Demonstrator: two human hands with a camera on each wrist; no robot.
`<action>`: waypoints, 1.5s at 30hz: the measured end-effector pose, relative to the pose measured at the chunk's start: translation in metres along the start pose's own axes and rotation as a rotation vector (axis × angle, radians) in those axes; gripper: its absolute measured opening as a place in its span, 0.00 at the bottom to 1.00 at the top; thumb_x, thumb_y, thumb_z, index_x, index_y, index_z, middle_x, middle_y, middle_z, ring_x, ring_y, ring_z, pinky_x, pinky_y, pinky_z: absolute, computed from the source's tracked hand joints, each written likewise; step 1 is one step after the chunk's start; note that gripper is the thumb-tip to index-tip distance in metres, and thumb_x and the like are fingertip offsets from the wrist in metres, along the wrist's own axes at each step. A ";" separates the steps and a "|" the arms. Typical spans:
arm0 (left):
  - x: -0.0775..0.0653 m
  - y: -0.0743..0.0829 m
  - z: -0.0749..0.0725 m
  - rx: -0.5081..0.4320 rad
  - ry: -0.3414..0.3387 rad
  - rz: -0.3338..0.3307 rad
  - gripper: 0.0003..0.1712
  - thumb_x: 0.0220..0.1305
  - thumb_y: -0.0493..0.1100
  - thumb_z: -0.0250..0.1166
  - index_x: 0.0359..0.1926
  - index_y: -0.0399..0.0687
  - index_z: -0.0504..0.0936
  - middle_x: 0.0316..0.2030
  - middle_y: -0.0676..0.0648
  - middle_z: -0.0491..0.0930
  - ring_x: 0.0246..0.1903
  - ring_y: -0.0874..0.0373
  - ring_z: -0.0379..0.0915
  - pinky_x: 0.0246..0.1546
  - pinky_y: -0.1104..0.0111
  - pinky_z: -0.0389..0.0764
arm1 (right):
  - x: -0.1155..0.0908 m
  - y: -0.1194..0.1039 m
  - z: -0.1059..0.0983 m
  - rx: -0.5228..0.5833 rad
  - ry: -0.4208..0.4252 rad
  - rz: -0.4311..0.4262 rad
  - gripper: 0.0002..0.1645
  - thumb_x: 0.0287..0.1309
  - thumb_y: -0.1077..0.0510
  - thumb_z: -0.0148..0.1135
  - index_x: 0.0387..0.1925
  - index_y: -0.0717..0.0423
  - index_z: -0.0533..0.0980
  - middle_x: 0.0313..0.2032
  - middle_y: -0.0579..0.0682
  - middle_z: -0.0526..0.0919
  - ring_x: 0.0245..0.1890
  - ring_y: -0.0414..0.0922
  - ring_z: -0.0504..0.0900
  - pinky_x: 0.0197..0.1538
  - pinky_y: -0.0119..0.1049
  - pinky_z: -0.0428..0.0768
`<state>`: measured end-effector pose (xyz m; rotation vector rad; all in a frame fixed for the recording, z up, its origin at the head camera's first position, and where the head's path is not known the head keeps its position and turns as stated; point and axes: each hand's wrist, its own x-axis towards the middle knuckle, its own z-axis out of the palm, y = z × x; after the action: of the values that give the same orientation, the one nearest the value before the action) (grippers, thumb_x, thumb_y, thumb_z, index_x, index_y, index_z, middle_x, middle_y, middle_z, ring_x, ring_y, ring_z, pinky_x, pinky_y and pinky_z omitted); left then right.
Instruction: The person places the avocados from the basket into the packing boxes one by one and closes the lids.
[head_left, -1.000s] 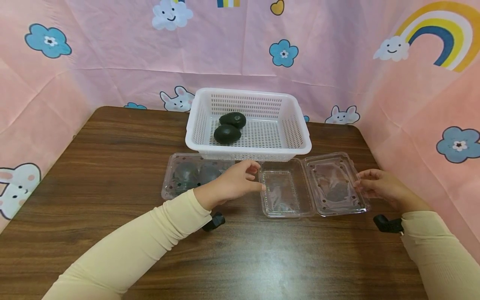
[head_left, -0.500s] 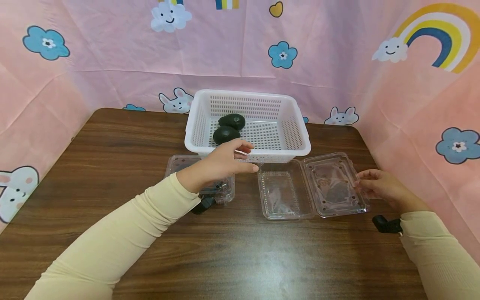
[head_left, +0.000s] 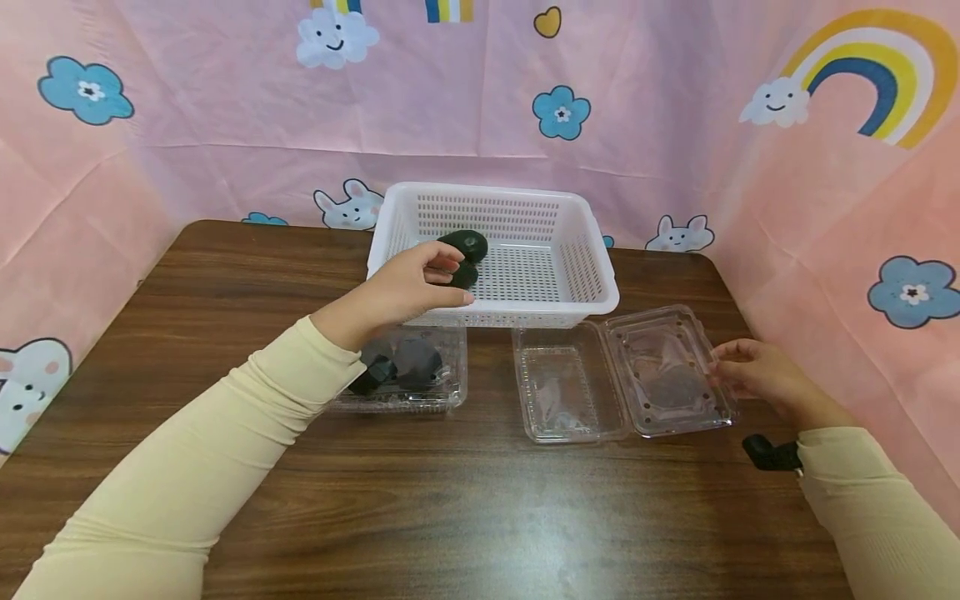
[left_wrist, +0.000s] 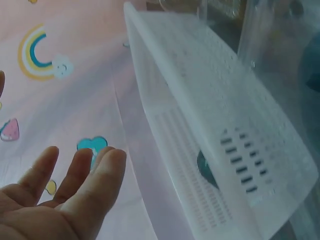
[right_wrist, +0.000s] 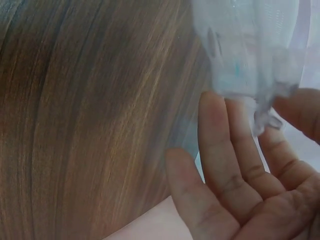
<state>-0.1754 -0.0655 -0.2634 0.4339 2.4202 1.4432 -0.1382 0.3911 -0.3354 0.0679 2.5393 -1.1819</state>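
My left hand (head_left: 408,283) hovers over the front left of the white slotted basket (head_left: 540,307), thumb and fingers apart, holding nothing. Two dark green avocados lie in the basket: the farther avocado (head_left: 472,244) shows beyond my fingertips, the nearer avocado (head_left: 467,276) is partly hidden by them. In front of the basket stands an open clear plastic clamshell box (head_left: 558,425), its lid (head_left: 667,379) folded out to the right. At the lid's outer edge, my right hand (head_left: 772,379) pinches the plastic between thumb and fingers, as the right wrist view shows.
A closed clear clamshell (head_left: 456,379) with dark round fruit inside lies to the left, partly under my left wrist. Wood-grain table (head_left: 480,517) spreads toward me. Patterned pink cloth (head_left: 637,100) walls the back and sides.
My left hand has moved left and away from me, from beside the open clamshell to over the basket near the avocados. The right hand stays at the lid's edge.
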 end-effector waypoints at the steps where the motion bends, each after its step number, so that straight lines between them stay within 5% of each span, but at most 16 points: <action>1: 0.002 -0.001 -0.003 0.004 0.006 0.003 0.32 0.53 0.44 0.65 0.58 0.44 0.64 0.56 0.43 0.64 0.56 0.50 0.62 0.50 0.57 0.69 | 0.000 0.000 0.000 -0.009 0.004 -0.001 0.24 0.60 0.58 0.53 0.50 0.74 0.62 0.35 0.53 0.81 0.32 0.35 0.79 0.36 0.32 0.77; 15: 0.022 -0.003 -0.031 0.145 0.064 0.004 0.32 0.54 0.48 0.64 0.59 0.47 0.64 0.57 0.45 0.65 0.58 0.50 0.59 0.53 0.55 0.65 | -0.002 -0.006 0.001 -0.121 0.063 -0.045 0.22 0.59 0.60 0.53 0.47 0.75 0.65 0.36 0.60 0.81 0.30 0.35 0.78 0.34 0.34 0.78; 45: 0.072 -0.009 -0.052 0.117 0.148 0.049 0.38 0.53 0.50 0.65 0.63 0.46 0.60 0.59 0.45 0.62 0.58 0.51 0.58 0.53 0.58 0.66 | 0.005 -0.003 0.005 -0.132 0.085 -0.052 0.20 0.59 0.60 0.53 0.45 0.74 0.66 0.35 0.59 0.80 0.29 0.37 0.77 0.32 0.34 0.78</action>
<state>-0.2621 -0.0824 -0.2543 0.4300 2.6380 1.4046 -0.1421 0.3850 -0.3379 0.0207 2.7027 -1.0477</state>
